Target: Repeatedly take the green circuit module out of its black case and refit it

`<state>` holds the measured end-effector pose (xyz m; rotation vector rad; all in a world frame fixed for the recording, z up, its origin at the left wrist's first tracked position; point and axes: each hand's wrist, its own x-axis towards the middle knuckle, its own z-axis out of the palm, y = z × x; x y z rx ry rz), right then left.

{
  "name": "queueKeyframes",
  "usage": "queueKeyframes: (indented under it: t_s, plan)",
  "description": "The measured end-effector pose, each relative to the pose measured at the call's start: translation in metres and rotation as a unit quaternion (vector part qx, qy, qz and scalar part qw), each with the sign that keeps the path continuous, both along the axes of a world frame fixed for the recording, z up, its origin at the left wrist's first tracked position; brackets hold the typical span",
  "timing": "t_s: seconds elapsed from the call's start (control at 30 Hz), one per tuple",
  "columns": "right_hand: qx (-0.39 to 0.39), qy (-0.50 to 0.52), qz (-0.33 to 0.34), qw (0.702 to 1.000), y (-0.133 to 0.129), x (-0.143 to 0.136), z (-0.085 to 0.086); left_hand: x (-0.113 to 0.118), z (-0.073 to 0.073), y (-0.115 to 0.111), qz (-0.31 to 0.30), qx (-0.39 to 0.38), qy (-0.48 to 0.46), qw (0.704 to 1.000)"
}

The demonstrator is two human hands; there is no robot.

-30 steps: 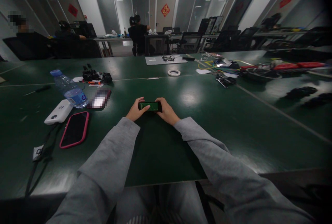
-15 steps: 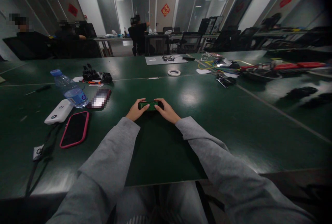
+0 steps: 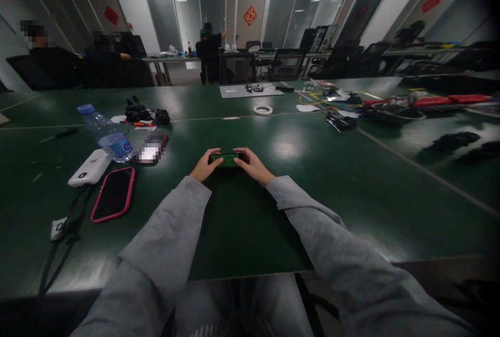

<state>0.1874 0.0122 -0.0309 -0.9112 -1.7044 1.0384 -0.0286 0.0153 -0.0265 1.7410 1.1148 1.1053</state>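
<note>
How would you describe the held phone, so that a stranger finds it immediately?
On the wide green table, follow the grey sleeves forward to the left hand and right hand. Between them they hold the sideways phone. Its display shows green, while the pink-edged phone to the left is dark.

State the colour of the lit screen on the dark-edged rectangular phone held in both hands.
The dark-edged phone's lit screen is mostly green; the head view shows it.

Along the far edge of the table (image 3: pixel 250 238) a grey board (image 3: pixel 232 93) is lying, while between far and near edges, at left, a plastic bottle (image 3: pixel 113 141) is standing just beside a white device (image 3: pixel 90 166)
</note>
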Motion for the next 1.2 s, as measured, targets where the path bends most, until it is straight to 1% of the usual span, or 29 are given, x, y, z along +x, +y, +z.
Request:
queueKeyframes:
  t_s: [0.17,0.27,0.5,0.67,0.9,1.0,1.2]
  plan:
    - [-0.019,0.005,0.001,1.0,-0.001,0.002,0.002,-0.002,0.004,0.0,-0.011,0.002,-0.002,1.0]
    - [-0.028,0.011,0.002,1.0,-0.002,0.003,0.004,-0.003,0.003,0.001,-0.026,0.005,-0.015,1.0]
    - [-0.027,0.023,0.01,0.999,-0.003,0.002,0.006,-0.002,0.003,0.001,-0.036,0.017,-0.025,0.999]
    - [-0.049,0.027,0.008,0.998,-0.005,0.002,0.008,-0.001,0.009,-0.003,-0.031,0.021,-0.002,0.999]
    - [0.008,0.018,-0.005,1.0,-0.008,-0.001,0.01,0.0,0.013,-0.007,-0.031,0.029,0.016,0.999]
    - [0.014,0.021,-0.007,1.0,-0.008,-0.001,0.01,-0.001,0.014,-0.007,-0.028,0.042,0.022,0.998]
    - [0.026,0.022,-0.009,0.999,-0.005,-0.001,0.006,-0.002,0.012,-0.004,-0.03,0.02,0.015,0.999]
